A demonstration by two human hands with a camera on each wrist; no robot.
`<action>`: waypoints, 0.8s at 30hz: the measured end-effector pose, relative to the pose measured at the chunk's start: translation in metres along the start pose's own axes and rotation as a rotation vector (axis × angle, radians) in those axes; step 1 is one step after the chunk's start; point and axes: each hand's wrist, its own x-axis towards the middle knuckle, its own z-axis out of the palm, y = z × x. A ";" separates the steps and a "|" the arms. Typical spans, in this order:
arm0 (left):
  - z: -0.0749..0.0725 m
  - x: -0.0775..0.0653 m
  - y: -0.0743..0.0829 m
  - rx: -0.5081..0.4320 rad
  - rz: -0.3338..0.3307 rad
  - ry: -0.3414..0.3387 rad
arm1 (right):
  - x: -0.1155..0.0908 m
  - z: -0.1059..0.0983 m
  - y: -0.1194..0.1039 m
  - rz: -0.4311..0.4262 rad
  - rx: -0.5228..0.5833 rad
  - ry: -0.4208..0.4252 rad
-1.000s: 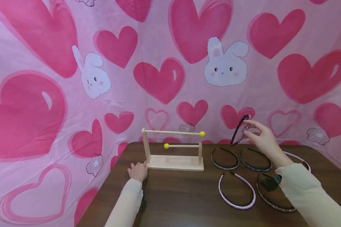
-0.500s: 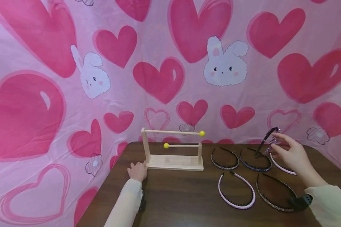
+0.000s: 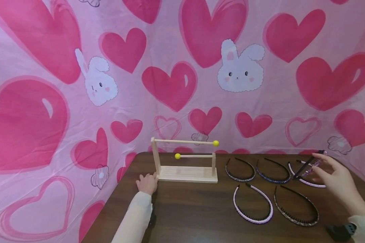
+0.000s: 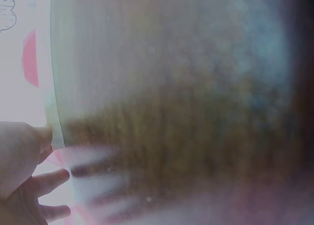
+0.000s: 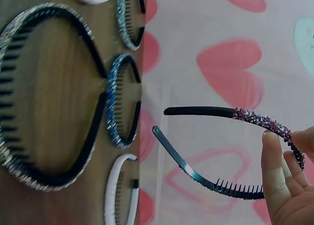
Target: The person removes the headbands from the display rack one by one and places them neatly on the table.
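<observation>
My right hand (image 3: pixel 337 173) pinches a black toothed headband (image 5: pixel 260 118) with pink and silver sparkles, raised at the table's back right. In the right wrist view, its two free ends point away from the fingers. Behind it lies a white-and-lilac headband (image 3: pixel 311 184), partly covered in the head view. My left hand (image 3: pixel 147 184) rests on the table, its fingers touching the left end of a wooden stand (image 3: pixel 187 174). This stand has two horizontal rods, each tipped with a yellow ball (image 3: pixel 216 143). The left wrist view is mostly blurred.
Several headbands lie on the dark wooden table (image 3: pixel 188 209): a silvery one (image 3: pixel 241 179), a blue one (image 3: pixel 273 180), a lilac one (image 3: pixel 257 221) and a gold-silver one (image 3: pixel 299 222). A pink heart-patterned cloth (image 3: pixel 170 84) hangs behind the table.
My right hand has carried the sparkly headband rightward and lower, from above the back headbands to beside the back-right one. My left hand and the stand have stayed put.
</observation>
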 end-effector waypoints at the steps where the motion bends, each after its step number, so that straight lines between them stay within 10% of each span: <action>1: 0.000 0.000 0.000 0.001 0.002 0.001 | -0.002 -0.001 0.003 0.008 -0.018 0.006; 9: 0.001 -0.001 0.000 0.004 0.011 0.007 | -0.019 -0.016 0.027 0.004 -0.168 0.060; 15: 0.000 -0.002 0.000 0.005 0.005 0.001 | -0.026 -0.026 0.048 -0.035 0.064 0.091; 24: -0.004 -0.003 0.001 -0.006 0.008 0.006 | -0.026 -0.056 0.185 -0.023 0.332 0.064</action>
